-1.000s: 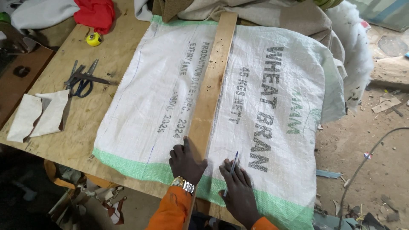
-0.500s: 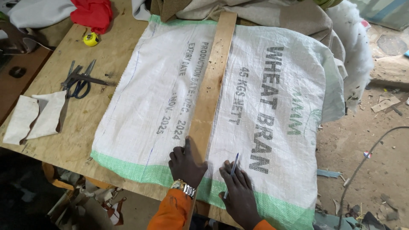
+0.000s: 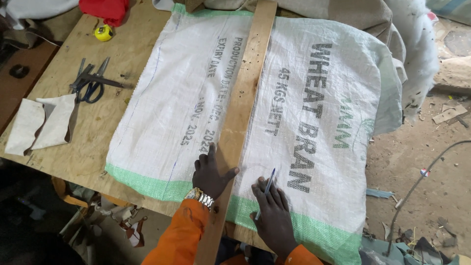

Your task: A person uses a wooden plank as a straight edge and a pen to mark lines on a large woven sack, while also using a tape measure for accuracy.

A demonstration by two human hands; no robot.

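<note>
A white woven sack (image 3: 186, 98) with green end bands and dark printing lies flat on a plywood table (image 3: 59, 147). A long wooden batten (image 3: 245, 93) rests lengthwise down the middle of the sack. My left hand (image 3: 212, 174) presses flat on the sack and the batten's near part, fingers spread, a metal watch on the wrist. My right hand (image 3: 272, 216) holds a blue pen (image 3: 265, 192), its tip on the sack just right of the batten's edge. Both sleeves are orange.
Scissors (image 3: 91, 83) and a yellow tape measure (image 3: 103, 32) lie on the table's left part. Pale fabric pieces (image 3: 41, 122) sit at the left edge, red cloth (image 3: 105, 9) at the back. Beige cloth and white fleece (image 3: 417, 54) hang at the right. Bare dirt floor with debris lies to the right.
The hands, batten and sack hold almost the same place. The pen stays beside the batten's right edge; only the camera view shifts slightly.
</note>
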